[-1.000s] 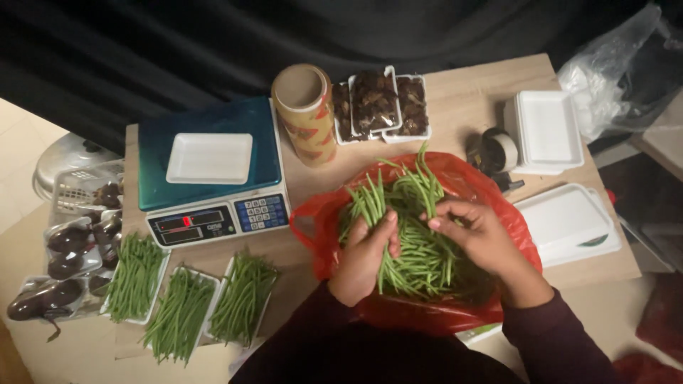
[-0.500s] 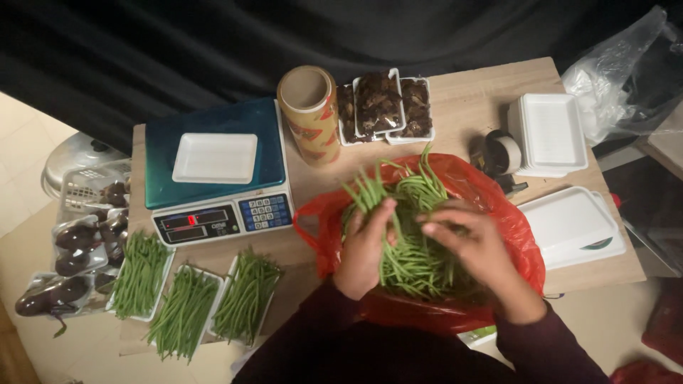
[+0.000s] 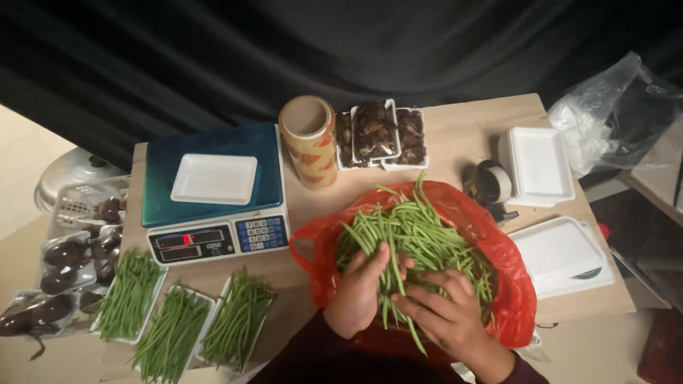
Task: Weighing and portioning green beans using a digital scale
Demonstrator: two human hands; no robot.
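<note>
Gathering green beans (image 3: pixel 420 238) from a loose heap inside an open red plastic bag (image 3: pixel 509 270), at the near middle of the wooden table (image 3: pixel 462 135). Light, thin and springy by the look of them; judged likely to snap if bent hard and to slide apart when lifted singly. Best taken as a bundle, gripped around the middle of the stalks with all of them lying the same way, not by the tips. Bag thin and floppy, so of little help as support.

Left hand (image 3: pixel 359 291) curled around a small bunch at the near edge of the heap, fingers closed on several stalks. Right hand (image 3: pixel 445 316) spread flat on the beans just beside it, fingers loosely bent and pressing down, a few stalks poking out beneath; hard to tell whether anything is truly pinched there.

Farther out, to the left: 3 white trays of beans (image 3: pixel 174 331) side by side at the table's near edge. Behind these, a weighing scale (image 3: pixel 213 195) carrying an empty white tray (image 3: pixel 213 178). Beside the scale, an upright roll of wrap (image 3: pixel 307 139), then trays of dark dried food (image 3: pixel 380 135). To the right, a stack of empty white trays (image 3: pixel 538 163), a tape roll (image 3: pixel 492 181) and a white lid (image 3: pixel 562 252). At far left, packed aubergines (image 3: pixel 67 256).
</note>
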